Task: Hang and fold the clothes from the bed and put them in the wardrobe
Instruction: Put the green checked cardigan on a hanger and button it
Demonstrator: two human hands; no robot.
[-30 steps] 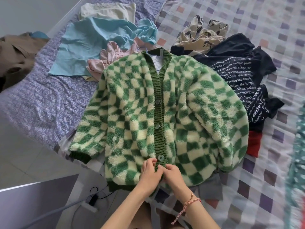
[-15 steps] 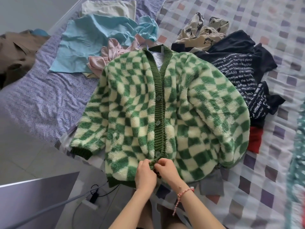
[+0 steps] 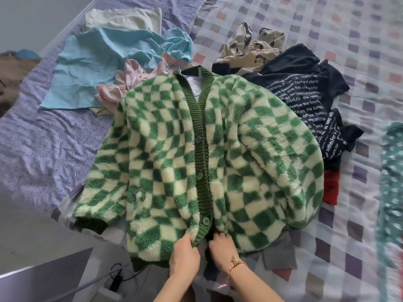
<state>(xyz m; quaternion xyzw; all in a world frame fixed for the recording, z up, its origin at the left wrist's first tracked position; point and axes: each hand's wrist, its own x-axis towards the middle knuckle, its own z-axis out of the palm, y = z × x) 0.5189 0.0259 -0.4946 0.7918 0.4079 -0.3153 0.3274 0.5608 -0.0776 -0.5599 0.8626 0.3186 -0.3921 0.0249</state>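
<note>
The cardigan, green-and-cream checked fleece, lies front-up across the near edge of the bed, its hem hanging just over that edge. Three buttons show down its ribbed band, and below the lowest one the two fronts part. The left hand has its grip clamped on the band's bottom end, fingers curled into the fleece. The right hand (a red cord bracelet on its wrist) pinches the edge of the other front just beside it. Towards the bed's far left corner lie a blue top and a pink garment, which touches the cardigan's shoulder. A black tee with white lettering runs under the other sleeve.
</note>
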